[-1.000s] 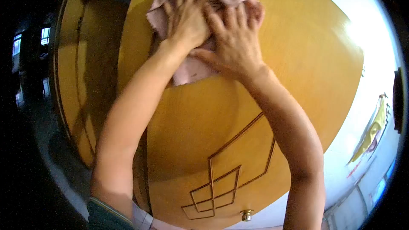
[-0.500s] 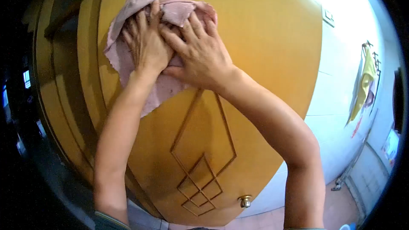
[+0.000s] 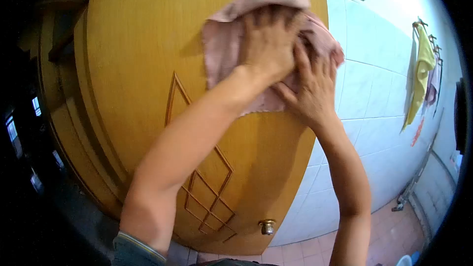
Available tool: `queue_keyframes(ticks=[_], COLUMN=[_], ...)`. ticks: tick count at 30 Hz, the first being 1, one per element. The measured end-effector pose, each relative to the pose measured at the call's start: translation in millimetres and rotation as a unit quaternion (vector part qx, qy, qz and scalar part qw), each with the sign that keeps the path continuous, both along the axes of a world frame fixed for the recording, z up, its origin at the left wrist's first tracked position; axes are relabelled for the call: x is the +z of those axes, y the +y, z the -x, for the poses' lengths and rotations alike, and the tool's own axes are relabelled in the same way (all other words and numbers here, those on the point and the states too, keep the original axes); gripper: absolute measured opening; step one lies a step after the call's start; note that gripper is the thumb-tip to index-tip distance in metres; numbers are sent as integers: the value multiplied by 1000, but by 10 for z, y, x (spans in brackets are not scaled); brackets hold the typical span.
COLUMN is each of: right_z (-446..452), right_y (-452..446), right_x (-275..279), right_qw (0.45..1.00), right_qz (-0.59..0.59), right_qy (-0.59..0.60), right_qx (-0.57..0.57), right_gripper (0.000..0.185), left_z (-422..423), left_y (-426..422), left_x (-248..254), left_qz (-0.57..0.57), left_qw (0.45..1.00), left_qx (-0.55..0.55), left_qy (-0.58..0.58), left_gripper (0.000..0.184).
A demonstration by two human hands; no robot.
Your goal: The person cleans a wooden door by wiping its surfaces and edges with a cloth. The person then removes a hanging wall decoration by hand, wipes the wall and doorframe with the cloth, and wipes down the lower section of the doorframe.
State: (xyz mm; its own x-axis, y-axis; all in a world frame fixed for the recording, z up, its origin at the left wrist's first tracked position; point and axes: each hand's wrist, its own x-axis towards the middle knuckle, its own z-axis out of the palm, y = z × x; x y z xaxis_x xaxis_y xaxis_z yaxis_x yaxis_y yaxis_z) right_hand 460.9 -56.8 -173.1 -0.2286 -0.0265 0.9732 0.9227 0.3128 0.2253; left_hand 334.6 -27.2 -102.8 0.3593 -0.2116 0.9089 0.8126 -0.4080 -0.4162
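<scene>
A person's two bare hands press a pink cloth (image 3: 224,51) against the upper part of a yellow-brown wooden door (image 3: 138,29), close to the edge on its doorknob (image 3: 267,226) side. The left hand (image 3: 271,44) lies over the middle of the cloth, its fingers stretched upward and a little apart; their tips are blurred beneath a folded-over flap. The right hand (image 3: 318,88) rests lower and beside it, fingers extended fairly close together, thumb angled out toward the left wrist. Whether either hand pinches the fabric cannot be told.

Good contact here likely depends on level palms and even pressure, with the bunched top smoothed so that more cloth meets the wood. The right end of the cloth appears to lap past the door's edge, so pressure is best eased there to keep those fingers from slipping off. Below, the diamond-shaped moulding (image 3: 224,160) stands partly behind the left forearm; its raised lines could snag a loose hem.
</scene>
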Motion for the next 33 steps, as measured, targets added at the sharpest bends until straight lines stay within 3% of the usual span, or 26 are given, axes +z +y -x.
queue_keyframes(ticks=[4,8,13,15,25,29,30,33], right_z=[-241,-52,441,762,2281,2882,3032,3444], right_y=[39,-32,-10,-6,66,97,140,217], right_x=[-405,-627,-489,-403,-94,-50,-57,-132], right_qw=[996,993,999,1000,993,984,983,971], right_qz=[-17,44,10,14,32,54,6,48], right_qy=[53,107,36,15,-113,-167,-184,-230], right_qx=[66,13,21,8,-27,6,10,55], right_gripper=[92,94,93,93,88,88,88,88], left_z=[-379,-316,297,708,2402,3073,3227,3712], left_y=[-74,-18,6,-33,90,99,62,32], left_x=[-226,-311,-256,-222,-363,-512,-574,-782], left_qz=[48,33,-14,-60,12,22,45,45], left_qw=[992,982,988,994,996,985,979,971], left_qx=[-94,-151,-136,-78,14,74,79,119], left_qy=[74,111,72,45,-87,-155,-180,-205], left_gripper=[47,46,43,45,53,58,58,63])
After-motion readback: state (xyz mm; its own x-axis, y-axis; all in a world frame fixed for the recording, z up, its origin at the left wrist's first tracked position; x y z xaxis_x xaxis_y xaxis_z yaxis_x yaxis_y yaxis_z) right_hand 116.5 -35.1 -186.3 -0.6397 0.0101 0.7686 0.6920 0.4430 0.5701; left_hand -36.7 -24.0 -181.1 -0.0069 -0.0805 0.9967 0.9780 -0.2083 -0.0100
